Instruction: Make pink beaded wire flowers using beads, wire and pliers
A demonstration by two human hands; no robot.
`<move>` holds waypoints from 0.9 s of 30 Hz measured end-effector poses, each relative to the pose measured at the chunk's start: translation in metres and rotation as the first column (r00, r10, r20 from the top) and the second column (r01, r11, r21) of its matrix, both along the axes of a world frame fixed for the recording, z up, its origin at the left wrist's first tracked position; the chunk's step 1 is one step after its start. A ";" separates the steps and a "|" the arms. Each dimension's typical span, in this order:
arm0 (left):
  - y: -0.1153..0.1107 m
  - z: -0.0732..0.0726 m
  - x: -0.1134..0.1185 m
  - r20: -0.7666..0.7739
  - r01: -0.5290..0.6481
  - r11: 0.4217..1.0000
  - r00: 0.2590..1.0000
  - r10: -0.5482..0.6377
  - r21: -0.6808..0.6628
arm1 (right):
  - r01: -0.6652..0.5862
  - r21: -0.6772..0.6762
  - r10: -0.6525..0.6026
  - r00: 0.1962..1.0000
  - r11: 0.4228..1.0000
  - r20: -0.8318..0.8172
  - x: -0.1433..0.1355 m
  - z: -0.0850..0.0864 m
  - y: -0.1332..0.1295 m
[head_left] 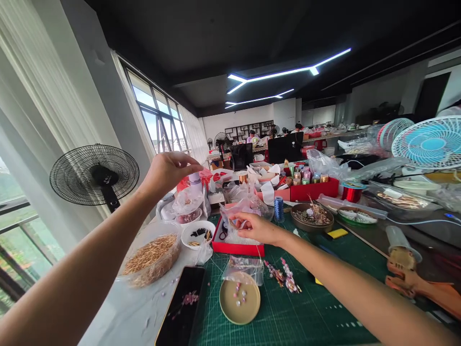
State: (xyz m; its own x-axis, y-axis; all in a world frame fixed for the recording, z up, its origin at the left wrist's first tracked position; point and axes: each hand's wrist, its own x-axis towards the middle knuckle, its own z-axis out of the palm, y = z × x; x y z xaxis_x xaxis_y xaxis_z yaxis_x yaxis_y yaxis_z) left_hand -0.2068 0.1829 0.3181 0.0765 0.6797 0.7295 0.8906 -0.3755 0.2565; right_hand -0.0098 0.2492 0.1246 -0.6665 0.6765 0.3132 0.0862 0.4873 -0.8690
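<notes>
My left hand (171, 169) is raised above the left of the table, thumb and fingers pinched together; whatever they hold is too thin or hidden to make out. Lower and to the right, my right hand (257, 228) has its fingers closed over a red box (237, 248) with clear plastic bags in it. A small brownish thing shows at its fingertips, too small to name. Nearer me, a tan dish (240, 315) holds several pink and pearly beads. Beside it lie beaded flower sprigs (288, 276) and a clear bag (243, 270) of small pieces.
A dark phone (182, 307) lies on the green cutting mat's (309, 312) left edge. Left stand a tub of golden pins (153, 257) and a white bowl (185, 235). Behind are blue thread (278, 209) and a brown bowl (312, 223). At right another person's hand (403, 276) holds a cup.
</notes>
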 end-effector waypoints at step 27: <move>0.024 -0.006 0.004 0.086 -0.001 1.000 0.996 0.001 0.007 | 0.362 0.357 -0.506 0.543 0.861 0.670 0.022 -0.059 -0.053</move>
State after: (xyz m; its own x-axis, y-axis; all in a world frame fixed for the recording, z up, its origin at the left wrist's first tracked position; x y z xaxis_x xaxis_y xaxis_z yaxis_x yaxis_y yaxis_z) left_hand -0.2030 0.2066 0.3121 0.0125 0.6742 0.7384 0.8658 -0.3768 0.3293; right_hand 0.0122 0.1963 0.0660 -0.3550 0.9349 -0.0011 0.8813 0.3342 -0.3339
